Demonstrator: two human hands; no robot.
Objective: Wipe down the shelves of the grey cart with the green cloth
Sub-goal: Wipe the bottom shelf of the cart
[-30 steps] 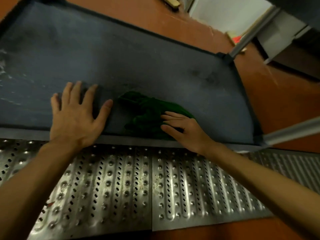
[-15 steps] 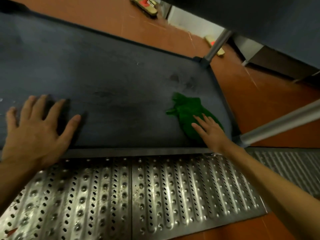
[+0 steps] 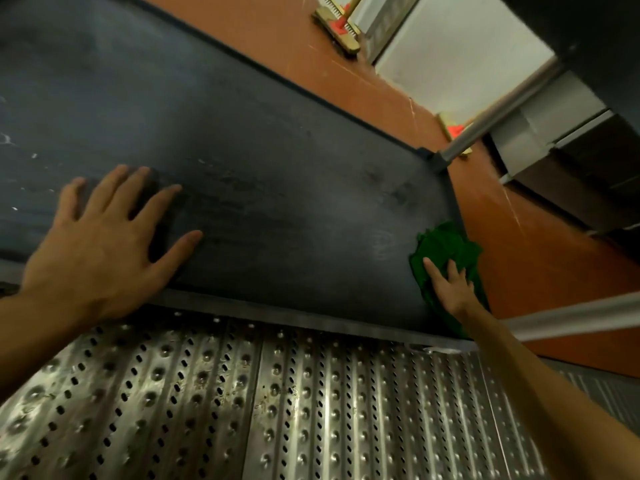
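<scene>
Since the frame before, the right hand (image 3: 450, 291) has pushed the green cloth (image 3: 446, 242) further right, to the side rim of the grey shelf (image 3: 277, 161).
Nearest lies a perforated metal plate (image 3: 311, 410). Beyond it, the left hand (image 3: 104, 247) rests flat and released on the grey shelf, fingers spread. The right hand's straight fingers press the green cloth, bunched ahead of them against the rim. Farther off, a brush (image 3: 337, 26) sits on the red floor (image 3: 540, 265).

Right hand (image 3: 450, 292) is covering pt of green cloth (image 3: 446, 244); shelf (image 3: 277, 168) is running off frame L & top; broom (image 3: 337, 24) handle is getting cut at top edge.
</scene>
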